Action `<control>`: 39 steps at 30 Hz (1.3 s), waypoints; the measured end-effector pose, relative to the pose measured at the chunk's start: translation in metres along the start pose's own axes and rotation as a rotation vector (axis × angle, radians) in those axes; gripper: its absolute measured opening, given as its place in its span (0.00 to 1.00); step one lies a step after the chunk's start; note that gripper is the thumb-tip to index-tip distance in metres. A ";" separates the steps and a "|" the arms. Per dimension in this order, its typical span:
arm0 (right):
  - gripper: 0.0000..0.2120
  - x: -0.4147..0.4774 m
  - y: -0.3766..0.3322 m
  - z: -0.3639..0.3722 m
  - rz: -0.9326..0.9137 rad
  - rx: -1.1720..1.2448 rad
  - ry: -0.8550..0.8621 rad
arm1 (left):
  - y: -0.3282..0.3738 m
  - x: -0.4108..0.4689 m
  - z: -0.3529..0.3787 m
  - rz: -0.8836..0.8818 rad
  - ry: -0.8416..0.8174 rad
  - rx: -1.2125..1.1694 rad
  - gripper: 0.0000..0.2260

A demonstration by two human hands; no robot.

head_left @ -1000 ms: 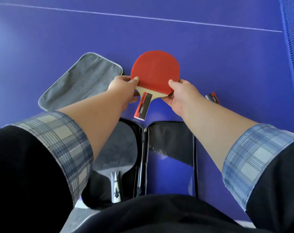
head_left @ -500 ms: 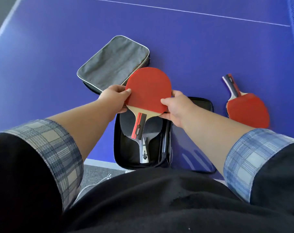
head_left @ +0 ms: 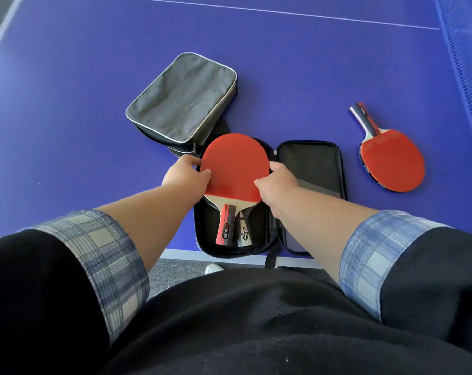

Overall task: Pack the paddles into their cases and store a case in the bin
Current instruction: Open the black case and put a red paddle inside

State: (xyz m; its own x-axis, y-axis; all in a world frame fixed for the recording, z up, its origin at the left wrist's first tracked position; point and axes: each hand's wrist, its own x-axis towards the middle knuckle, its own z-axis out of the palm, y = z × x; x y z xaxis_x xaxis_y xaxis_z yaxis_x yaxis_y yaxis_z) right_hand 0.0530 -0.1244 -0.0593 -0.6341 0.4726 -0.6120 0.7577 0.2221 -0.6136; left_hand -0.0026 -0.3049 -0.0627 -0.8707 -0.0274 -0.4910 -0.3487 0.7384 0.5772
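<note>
The person is standing at the blue counter [head_left: 67,104], holding a red paddle [head_left: 235,166] by its blade, the left hand [head_left: 185,175] pinching one edge and the right hand [head_left: 278,182] the other, fingers closed on the rubber. The paddle is sitting over the left half of the open case [head_left: 310,169], which is lying flat at the near edge of the counter. A second handle [head_left: 244,231] is showing just beside the red one, so one paddle is probably lying in there already. Another paddle [head_left: 391,161] is waiting on the counter, well apart to the right. A grey case [head_left: 182,97] is lying farther back, touching the open one; something dark is poking out beneath it, though I cannot tell what. By my reckoning the packing is about half done: this case wants zipping, the loose paddle wants packing, and no bin is in sight.
</note>
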 end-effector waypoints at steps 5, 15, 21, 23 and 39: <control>0.23 -0.003 0.005 0.004 -0.013 -0.068 -0.006 | -0.003 0.000 0.005 -0.009 0.000 0.053 0.16; 0.23 -0.002 0.011 0.002 -0.055 -0.109 -0.015 | -0.009 0.006 0.013 0.019 0.029 0.080 0.13; 0.22 0.001 0.014 0.001 -0.101 -0.120 -0.014 | -0.011 0.005 0.018 0.018 0.101 0.010 0.10; 0.24 0.002 0.016 0.000 -0.115 -0.152 -0.025 | -0.011 0.005 0.018 0.016 0.108 0.017 0.10; 0.30 0.013 0.083 -0.154 0.058 -0.218 0.147 | 0.095 -0.068 0.090 0.505 -0.127 0.396 0.19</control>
State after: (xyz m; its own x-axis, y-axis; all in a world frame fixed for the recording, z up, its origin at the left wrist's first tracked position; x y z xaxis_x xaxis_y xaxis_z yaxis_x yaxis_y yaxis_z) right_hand 0.1315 0.0318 -0.0410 -0.5715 0.6052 -0.5542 0.8176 0.3620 -0.4478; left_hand 0.0541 -0.1723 -0.0329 -0.8378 0.4496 -0.3098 0.2676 0.8326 0.4849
